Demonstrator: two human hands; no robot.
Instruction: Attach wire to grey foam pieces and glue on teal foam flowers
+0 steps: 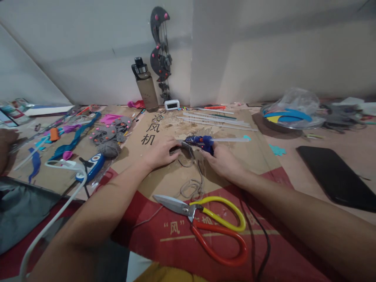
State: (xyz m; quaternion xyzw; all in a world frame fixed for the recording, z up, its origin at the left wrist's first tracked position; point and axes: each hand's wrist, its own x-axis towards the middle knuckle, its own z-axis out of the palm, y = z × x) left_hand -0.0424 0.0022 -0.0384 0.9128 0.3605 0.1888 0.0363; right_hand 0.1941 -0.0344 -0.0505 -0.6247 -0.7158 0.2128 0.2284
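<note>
Cardboard sheet at centre. Far right, metal bowl: blue and yellow cut pieces, clear plastic bag. Far left of centre, drink bottle, contents unclear. Right hand wraps blue hot-glue gun; left hand pinches grey piece at mid-cardboard, by the nozzle. Judged step: gluing; next calls for steady aim, fingers clear

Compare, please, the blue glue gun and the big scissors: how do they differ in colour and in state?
The glue gun is mostly blue, while the scissors have one yellow and one red-orange handle. The glue gun is held in the right hand; the scissors lie on the cardboard, with no hand on them. A pale stick extends from the glue gun, while the scissors have metal blades.
</note>
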